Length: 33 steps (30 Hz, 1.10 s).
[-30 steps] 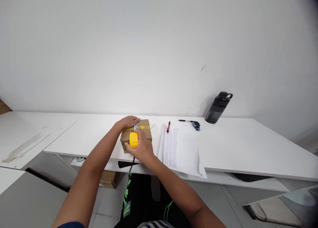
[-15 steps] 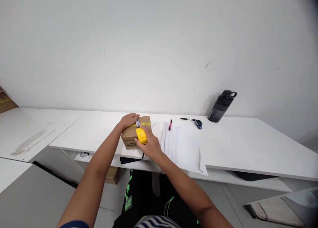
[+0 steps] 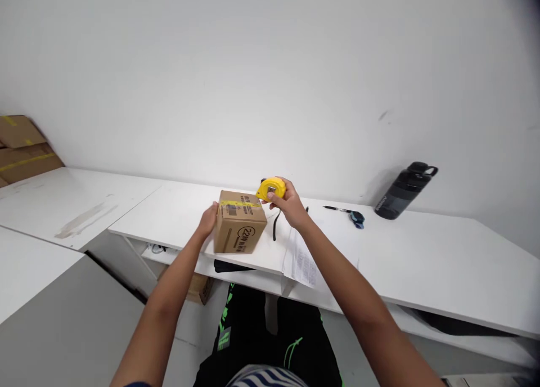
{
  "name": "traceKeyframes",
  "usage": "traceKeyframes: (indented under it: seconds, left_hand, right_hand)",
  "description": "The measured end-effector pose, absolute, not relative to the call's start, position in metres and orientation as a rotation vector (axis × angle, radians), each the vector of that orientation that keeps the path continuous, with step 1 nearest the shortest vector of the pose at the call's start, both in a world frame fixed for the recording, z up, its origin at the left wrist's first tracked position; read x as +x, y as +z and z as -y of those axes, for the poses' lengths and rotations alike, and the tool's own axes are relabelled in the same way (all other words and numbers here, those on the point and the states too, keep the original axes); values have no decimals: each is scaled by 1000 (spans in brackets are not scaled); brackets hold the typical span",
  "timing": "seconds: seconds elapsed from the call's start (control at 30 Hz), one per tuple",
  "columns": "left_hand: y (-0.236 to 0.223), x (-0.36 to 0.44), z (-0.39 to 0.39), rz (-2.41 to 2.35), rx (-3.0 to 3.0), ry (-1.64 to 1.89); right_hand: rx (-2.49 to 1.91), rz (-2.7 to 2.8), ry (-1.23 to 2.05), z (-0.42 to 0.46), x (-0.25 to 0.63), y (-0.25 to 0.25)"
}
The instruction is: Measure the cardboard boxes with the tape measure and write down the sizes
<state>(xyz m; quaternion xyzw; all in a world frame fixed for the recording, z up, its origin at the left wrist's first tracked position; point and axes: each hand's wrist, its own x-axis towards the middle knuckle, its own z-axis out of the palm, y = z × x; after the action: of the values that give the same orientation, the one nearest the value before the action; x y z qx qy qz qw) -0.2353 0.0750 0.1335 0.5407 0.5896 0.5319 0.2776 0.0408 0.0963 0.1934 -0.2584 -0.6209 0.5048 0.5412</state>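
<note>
A small cardboard box (image 3: 240, 229) with yellow tape across its top and dark printing on its sides stands on the white table, tilted slightly in view. At its left side, my left hand (image 3: 208, 218) grips the box, with some fingers hidden behind it. My right hand (image 3: 291, 202) is closed round a yellow tape measure (image 3: 270, 189), held above the right back corner of the box. No pulled-out blade shows from the tape measure. Its black wrist strap (image 3: 275, 226) hangs below my right hand. Printed paper sheets (image 3: 304, 263) lie right of the box, partly under my right forearm.
Further right on the table (image 3: 422, 257) are a black pen (image 3: 336, 208), a blue-black coiled item (image 3: 356, 219) and a dark water bottle (image 3: 403, 191). Larger cardboard boxes (image 3: 25, 156) are stacked at the far left. A shelf runs under the tabletop, and another box (image 3: 200, 287) sits below.
The tape measure has lifted off the box top, up and right, and its blade no longer shows. The box has turned, and my left hand has moved from its top to its left side.
</note>
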Motion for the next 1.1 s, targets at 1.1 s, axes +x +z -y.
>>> traceKeyframes:
  seconds: [1.1]
  left_hand:
    - [124, -165, -18, -1382, 959, 1846]
  right_hand:
    - [-734, 2539, 776, -103, -45, 223]
